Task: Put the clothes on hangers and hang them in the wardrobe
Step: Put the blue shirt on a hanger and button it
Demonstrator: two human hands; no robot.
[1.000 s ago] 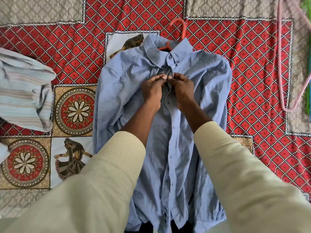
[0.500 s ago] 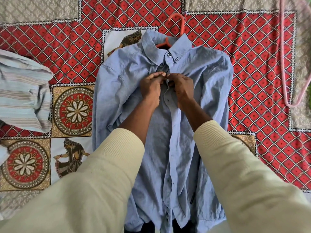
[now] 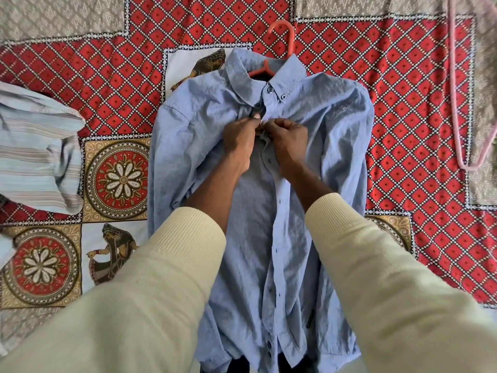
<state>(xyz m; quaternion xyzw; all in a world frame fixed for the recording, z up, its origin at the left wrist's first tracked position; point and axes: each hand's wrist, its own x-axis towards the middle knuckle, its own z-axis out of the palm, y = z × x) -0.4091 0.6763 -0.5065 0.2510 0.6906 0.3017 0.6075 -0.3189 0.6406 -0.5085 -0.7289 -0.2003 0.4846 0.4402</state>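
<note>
A blue button-up shirt (image 3: 317, 146) lies face up on the patterned bedspread (image 3: 80, 84), collar pointing away from me. A red plastic hanger (image 3: 282, 36) is inside it; its hook sticks out past the collar. My left hand (image 3: 238, 142) and my right hand (image 3: 286, 142) meet at the shirt's front placket just below the collar. Each hand pinches an edge of the placket between thumb and fingertips. The lower front of the shirt hangs apart, with dark buttons showing along one edge.
A striped light-blue shirt (image 3: 37, 157) lies bunched at the left edge. A pink hanger (image 3: 457, 109) lies on the bedspread at the far right. My cream sleeves fill the lower part of the view.
Both hands stayed pinched together at the placket, working at the same spot below the collar. The view shifted slightly; the shirt and hanger have not moved on the bed.
</note>
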